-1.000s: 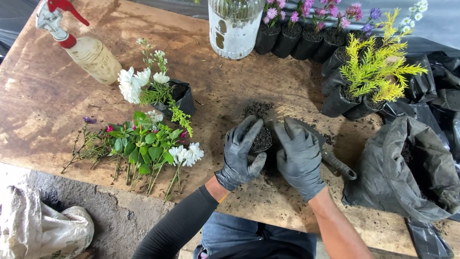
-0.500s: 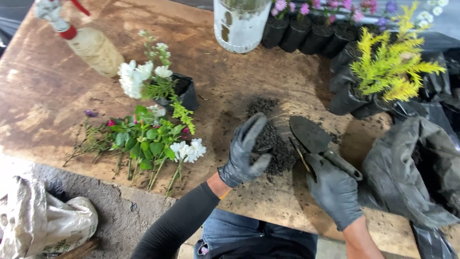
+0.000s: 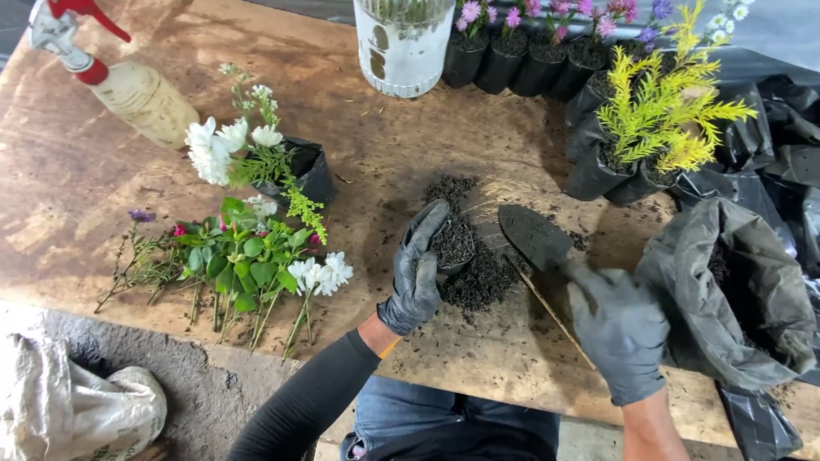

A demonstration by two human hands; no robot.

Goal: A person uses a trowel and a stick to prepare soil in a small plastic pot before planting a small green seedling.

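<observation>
On table (image 3: 102, 196): soil sack (image 3: 735, 290) open at right, cut flowers (image 3: 248, 256) lying unplanted at left. Right hand (image 3: 619, 329) closed round trowel (image 3: 538, 239), blade empty. Left hand (image 3: 418, 273) curled round small pot (image 3: 453, 248), soil-filled, no plant in it; loose soil (image 3: 483, 282) spilled beside it.

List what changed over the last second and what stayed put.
The right hand let go of the small soil-filled pot, moved right and gripped the trowel. The left hand still holds the pot. Cut flowers and spray bottle unchanged.
</observation>
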